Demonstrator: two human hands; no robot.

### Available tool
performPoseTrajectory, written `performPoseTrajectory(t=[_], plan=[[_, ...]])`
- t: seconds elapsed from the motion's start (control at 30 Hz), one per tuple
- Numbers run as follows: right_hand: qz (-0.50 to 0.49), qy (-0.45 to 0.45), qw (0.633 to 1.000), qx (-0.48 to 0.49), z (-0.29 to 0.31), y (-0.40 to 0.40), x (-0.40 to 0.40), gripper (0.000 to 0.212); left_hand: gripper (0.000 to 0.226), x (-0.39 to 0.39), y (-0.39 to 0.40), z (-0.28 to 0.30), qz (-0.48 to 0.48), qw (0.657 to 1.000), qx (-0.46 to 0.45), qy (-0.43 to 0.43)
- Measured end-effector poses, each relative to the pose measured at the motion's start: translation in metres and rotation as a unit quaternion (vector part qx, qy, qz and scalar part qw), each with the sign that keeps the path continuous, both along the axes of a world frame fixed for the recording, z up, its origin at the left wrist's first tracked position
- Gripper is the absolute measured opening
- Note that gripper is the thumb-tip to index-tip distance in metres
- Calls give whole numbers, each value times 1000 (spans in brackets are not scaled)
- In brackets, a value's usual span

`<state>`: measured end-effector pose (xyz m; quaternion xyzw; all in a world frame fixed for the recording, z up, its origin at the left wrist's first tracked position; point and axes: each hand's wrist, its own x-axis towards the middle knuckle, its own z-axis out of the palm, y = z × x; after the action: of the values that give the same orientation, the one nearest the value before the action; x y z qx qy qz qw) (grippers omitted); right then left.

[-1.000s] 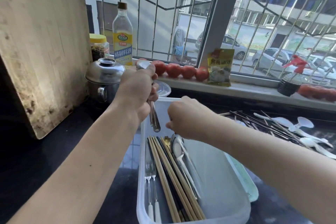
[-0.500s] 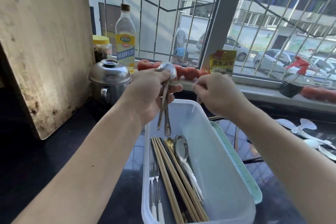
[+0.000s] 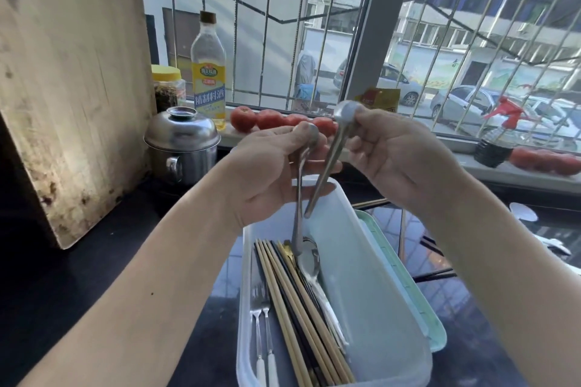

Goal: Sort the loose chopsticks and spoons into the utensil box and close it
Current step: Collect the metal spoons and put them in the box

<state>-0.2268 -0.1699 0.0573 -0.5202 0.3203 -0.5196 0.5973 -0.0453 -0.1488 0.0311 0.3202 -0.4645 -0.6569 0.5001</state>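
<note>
Dark worktop (image 3: 78, 286) by a barred window — spoons held over the utensil box (image 3: 377, 308).
Left hand (image 3: 267, 173) grasps one metal spoon (image 3: 298, 214); right hand (image 3: 396, 154) pinches another spoon (image 3: 330, 163) — chopsticks (image 3: 295, 308) lie inside.

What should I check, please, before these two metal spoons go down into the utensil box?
1. Left hand grips its spoon near the bowl: ok.
2. Right hand pinches the second spoon just below the bowl: ok.
3. Handles clear of each other: not ok, they cross above the box.
4. Utensil box open, right side free: ok.
5. Spoon already in the box lies beside the chopsticks; the left spoon's handle tip overlaps it, contact: cannot tell.
6. Lid beside the box, ready for closing: ok.
</note>
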Motion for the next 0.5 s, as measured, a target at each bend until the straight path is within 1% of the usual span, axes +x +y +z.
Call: performPoseTrajectory(t=[0.03,0.07,0.1,0.13,0.17,0.2,0.23,0.27,0.3,0.33,0.37,0.4,0.43,0.47,0.5], plan=[[-41,-18,999,-8,3,-2,-4,23,27,1,-1,0,42,999,9,-1],[-78,-17,997,-26,6,-2,-8,28,27,3,-3,0,92,996,14,-2],[-106,9,993,-51,9,-2,-12,32,26,4,-5,-1,138,990,13,-4],[-124,58,987,-79,11,0,-11,31,24,6,-7,-2,174,985,7,-4],[-127,128,977,-113,11,4,-6,24,22,6,-9,-4,200,980,0,1],[-109,215,960,-145,9,10,2,13,20,7,-12,-5,219,976,-4,11],[-84,316,929,-174,3,14,12,3,20,7,-15,-6,235,972,-4,20],[-62,423,881,-203,-5,17,24,5,22,7,-17,-7,248,968,0,26],[-44,531,814,-232,-16,16,36,11,23,7,-19,-7,257,966,7,34],[-28,631,732,-256,-27,13,47,16,23,7,-19,-8,259,965,14,41],[-17,710,650,-271,-37,10,55,21,20,8,-20,-8,259,965,20,47],[-2,763,587,-272,-48,6,61,27,16,9,-21,-9,257,965,27,50],[18,794,548,-262,-58,2,64,31,14,9,-22,-9,255,965,34,50],[41,815,524,-244,-65,-1,65,34,15,10,-22,-9,254,965,39,47],[63,828,508,-231,-68,-2,64,34,16,10,-21,-8,252,966,41,41]])
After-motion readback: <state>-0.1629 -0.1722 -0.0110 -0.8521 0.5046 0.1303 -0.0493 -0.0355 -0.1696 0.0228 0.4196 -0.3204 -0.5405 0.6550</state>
